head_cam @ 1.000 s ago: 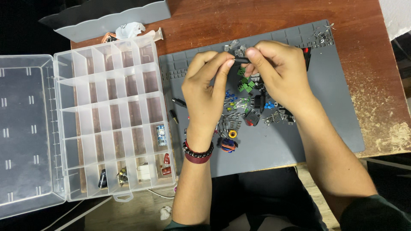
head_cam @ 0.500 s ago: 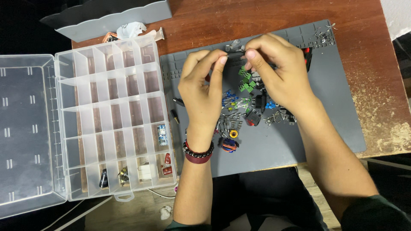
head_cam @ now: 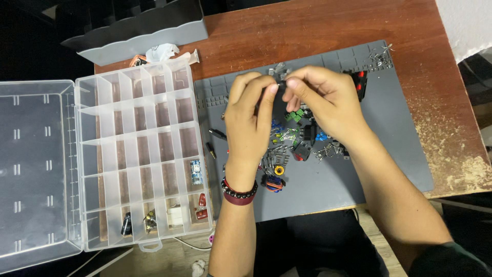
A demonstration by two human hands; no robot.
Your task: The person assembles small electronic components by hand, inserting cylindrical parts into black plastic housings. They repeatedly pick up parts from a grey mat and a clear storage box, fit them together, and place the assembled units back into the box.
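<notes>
Small part (head_cam: 281, 82) — pinched between both hands' fingertips | hands shifted slightly left, fingertips closer — above mat (head_cam: 389, 133)

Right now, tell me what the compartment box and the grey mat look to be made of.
Compartment box: clear, glossy plastic, since the table shows through its walls and dividers. Grey mat: probably silicone or rubber, matte, with moulded pockets along its top edge.

Head camera, steeply down, close

A clear compartment box (head_cam: 133, 154) lies open beside a grey tray (head_cam: 138, 36).
</notes>
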